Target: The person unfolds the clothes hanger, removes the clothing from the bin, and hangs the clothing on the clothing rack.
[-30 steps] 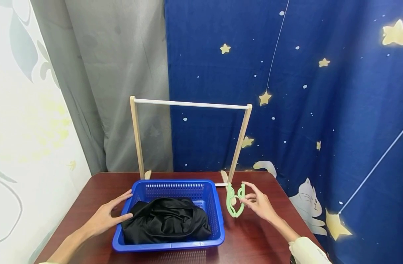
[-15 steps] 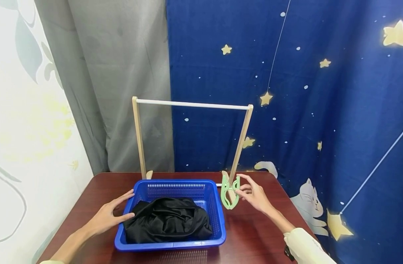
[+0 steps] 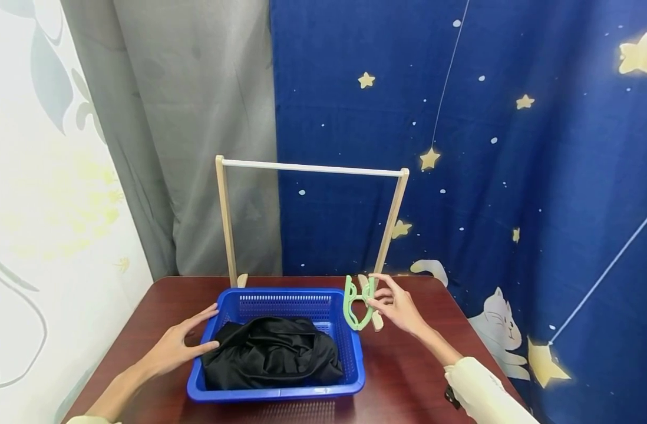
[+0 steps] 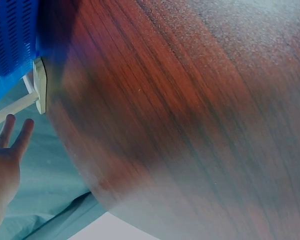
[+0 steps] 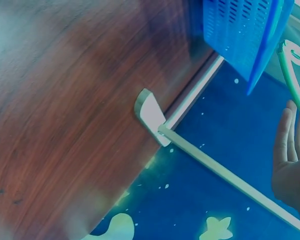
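My right hand (image 3: 400,309) pinches one side of a light green folding hanger (image 3: 347,303), its two arms folded up into a U. The hanger is held above the table, overlapping the right rim of a blue plastic basket (image 3: 276,393) in the head view. In the right wrist view part of the hanger (image 5: 288,75) shows above the fingers. A heap of black cloth (image 3: 270,353) fills most of the basket. At the basket's left side rests my left hand (image 3: 167,347), fingers spread and fairly straight along the rim, thumb over the edge by the cloth.
Behind the basket stands a wooden rack with a white top rail (image 3: 313,169); one of its feet (image 5: 151,112) shows in the right wrist view. Everything stands on a dark red-brown table (image 3: 408,377). Grey and blue star-patterned curtains (image 3: 345,224) hang behind the table.
My right hand has carried the green hanger leftward and slightly up, from beside the basket to over its right rim. The left hand keeps its place on the basket.
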`<state>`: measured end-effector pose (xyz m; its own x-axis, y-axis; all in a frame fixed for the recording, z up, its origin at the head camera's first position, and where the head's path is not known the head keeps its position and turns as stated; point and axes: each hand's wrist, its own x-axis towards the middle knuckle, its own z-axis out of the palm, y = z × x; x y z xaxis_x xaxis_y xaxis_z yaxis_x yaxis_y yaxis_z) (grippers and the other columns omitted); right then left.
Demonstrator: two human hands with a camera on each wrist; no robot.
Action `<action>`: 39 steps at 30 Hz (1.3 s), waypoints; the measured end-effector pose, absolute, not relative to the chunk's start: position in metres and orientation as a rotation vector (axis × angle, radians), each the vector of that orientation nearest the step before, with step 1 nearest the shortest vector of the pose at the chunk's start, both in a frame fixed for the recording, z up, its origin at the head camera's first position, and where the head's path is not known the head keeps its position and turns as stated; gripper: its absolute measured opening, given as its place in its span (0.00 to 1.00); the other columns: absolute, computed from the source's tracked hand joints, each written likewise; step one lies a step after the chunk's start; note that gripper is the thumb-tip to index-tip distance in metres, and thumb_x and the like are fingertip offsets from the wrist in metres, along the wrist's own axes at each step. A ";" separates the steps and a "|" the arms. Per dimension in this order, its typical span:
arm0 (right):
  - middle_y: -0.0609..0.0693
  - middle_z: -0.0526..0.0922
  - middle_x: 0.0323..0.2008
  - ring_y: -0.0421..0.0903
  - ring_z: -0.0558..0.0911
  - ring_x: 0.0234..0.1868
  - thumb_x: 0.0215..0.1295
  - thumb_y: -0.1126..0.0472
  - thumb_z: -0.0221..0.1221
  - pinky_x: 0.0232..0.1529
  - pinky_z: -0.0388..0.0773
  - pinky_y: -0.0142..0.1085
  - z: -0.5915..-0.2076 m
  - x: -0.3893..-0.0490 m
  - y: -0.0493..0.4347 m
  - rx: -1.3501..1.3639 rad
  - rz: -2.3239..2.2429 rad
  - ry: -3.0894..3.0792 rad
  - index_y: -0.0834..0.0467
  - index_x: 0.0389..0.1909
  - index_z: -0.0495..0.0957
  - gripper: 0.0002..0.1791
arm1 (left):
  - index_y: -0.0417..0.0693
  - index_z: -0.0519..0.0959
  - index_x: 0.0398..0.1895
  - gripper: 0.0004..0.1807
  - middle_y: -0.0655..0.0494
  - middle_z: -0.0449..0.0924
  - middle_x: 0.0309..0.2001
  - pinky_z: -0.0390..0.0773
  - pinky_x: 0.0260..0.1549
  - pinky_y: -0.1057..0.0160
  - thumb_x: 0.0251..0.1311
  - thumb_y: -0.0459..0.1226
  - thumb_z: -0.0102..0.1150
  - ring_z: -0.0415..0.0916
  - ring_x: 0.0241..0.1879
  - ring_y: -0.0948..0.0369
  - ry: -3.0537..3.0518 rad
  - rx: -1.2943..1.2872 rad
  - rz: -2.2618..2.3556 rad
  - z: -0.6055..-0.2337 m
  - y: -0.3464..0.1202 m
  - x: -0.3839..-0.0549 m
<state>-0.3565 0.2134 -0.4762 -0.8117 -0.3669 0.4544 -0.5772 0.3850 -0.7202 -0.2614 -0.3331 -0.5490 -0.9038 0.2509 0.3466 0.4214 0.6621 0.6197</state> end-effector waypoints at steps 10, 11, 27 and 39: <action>0.47 0.90 0.35 0.45 0.89 0.34 0.66 0.59 0.72 0.34 0.86 0.38 -0.471 -0.357 0.193 0.865 1.398 -2.432 0.47 0.68 0.73 0.31 | 0.53 0.69 0.77 0.40 0.52 0.63 0.78 0.76 0.56 0.37 0.64 0.53 0.70 0.68 0.71 0.41 -2.664 -0.533 -1.057 -0.548 -0.331 -0.259; 0.46 0.90 0.34 0.45 0.89 0.33 0.66 0.59 0.72 0.34 0.86 0.38 -0.471 -0.357 0.191 0.873 1.398 -2.428 0.48 0.68 0.73 0.31 | 0.53 0.69 0.77 0.40 0.51 0.64 0.78 0.76 0.56 0.37 0.64 0.53 0.70 0.68 0.71 0.41 -2.664 -0.534 -1.057 -0.547 -0.331 -0.258; 0.54 0.91 0.36 0.50 0.90 0.31 0.67 0.63 0.70 0.30 0.86 0.44 -0.464 -0.355 0.163 0.997 1.502 -2.379 0.48 0.66 0.73 0.29 | 0.53 0.70 0.76 0.43 0.57 0.67 0.76 0.78 0.57 0.41 0.60 0.55 0.73 0.69 0.70 0.49 -2.647 -0.544 -0.884 -0.529 -0.330 -0.267; 0.52 0.91 0.36 0.55 0.90 0.31 0.68 0.61 0.70 0.31 0.86 0.47 -0.461 -0.358 0.144 1.040 1.510 -2.383 0.46 0.66 0.73 0.28 | 0.54 0.71 0.75 0.41 0.52 0.74 0.71 0.76 0.57 0.37 0.61 0.55 0.72 0.75 0.66 0.47 -2.608 -0.600 -0.925 -0.501 -0.311 -0.282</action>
